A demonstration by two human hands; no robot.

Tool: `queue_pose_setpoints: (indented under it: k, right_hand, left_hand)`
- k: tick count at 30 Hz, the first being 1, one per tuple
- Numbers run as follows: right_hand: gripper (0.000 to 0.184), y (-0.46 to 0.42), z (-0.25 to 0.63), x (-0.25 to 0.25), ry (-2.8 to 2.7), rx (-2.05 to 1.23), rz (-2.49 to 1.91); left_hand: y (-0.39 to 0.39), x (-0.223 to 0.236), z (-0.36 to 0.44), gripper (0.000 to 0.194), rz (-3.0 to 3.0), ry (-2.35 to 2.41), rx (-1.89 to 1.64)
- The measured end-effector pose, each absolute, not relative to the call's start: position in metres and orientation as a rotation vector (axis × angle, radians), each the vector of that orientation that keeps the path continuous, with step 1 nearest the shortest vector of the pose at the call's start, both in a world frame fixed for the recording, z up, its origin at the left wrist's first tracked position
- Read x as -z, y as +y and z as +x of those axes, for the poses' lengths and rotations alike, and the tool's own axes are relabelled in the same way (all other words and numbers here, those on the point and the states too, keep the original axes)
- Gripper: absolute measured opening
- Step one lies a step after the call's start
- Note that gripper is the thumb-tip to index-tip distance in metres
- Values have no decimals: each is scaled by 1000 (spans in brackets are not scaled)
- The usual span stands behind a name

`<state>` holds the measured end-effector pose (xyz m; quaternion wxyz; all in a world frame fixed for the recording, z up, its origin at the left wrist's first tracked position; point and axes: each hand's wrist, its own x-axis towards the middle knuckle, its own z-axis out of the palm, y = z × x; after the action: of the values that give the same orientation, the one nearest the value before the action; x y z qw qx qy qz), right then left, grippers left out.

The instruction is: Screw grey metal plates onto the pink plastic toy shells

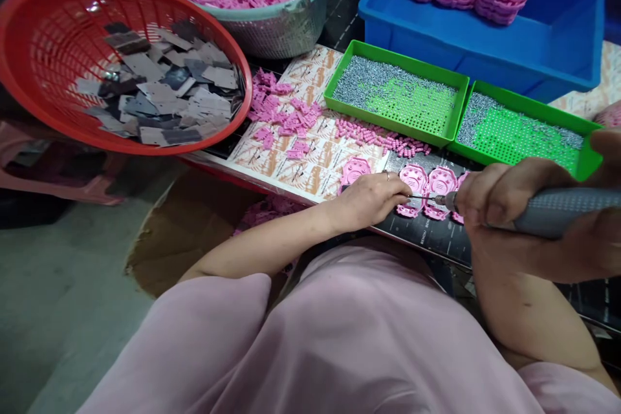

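Now, left hand (pixel 371 199): fingers bent by the bit (pixel 422 196), their grip we cannot tell
Right hand (pixel 499 193): wrapped round the screwdriver (pixel 565 210)
Pink casing (pixel 413 177): under the bit, on black board (pixel 400 226)
Bit: likely screwing; we'd next need straight pressure

Casings (pixel 412 178): were pink
Driver (pixel 567 210): looked grey
Trays (pixel 458 113): were bright green
Bin (pixel 412 45): was blue
Basket (pixel 39 77): was red
Shirt (pixel 359 336): was plain pale pink
Table covering (pixel 313 74): showed orange-brown print on cream
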<state>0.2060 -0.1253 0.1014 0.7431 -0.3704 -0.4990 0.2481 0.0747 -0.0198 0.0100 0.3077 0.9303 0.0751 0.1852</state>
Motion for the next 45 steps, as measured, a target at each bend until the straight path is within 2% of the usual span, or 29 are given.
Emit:
queue_pose_setpoints:
  k: [6, 13, 18, 26, 32, 37, 45]
  right_hand:
    - [19, -108, 201, -92, -1087, -456, -794]
    - [18, -98, 206, -79, -1011, -355, -837]
    - [15, -92, 201, -78, -1047, -330, -822]
    - [15, -90, 204, -70, -1055, -371, -906]
    - [18, -88, 204, -65, -1044, -512, -905]
    - [11, -81, 201, -64, -1093, -552, -921]
    - [27, -95, 220, -88, -1028, -435, -872]
  left_hand:
    - [-8, -12, 64, 22, 2516, 277, -586]
    - [-9, -15, 58, 14, 2495, 378, -551]
    - [-23, -14, 56, 19, 2676, 304, -601]
    - [-45, 9, 61, 19, 2902, -87, -844]
    - [-52, 18, 69, 19, 2915, -127, -898]
    - [-53, 17, 71, 19, 2953, -112, -993]
    - [-49, 14, 69, 22, 2782, -15, -912]
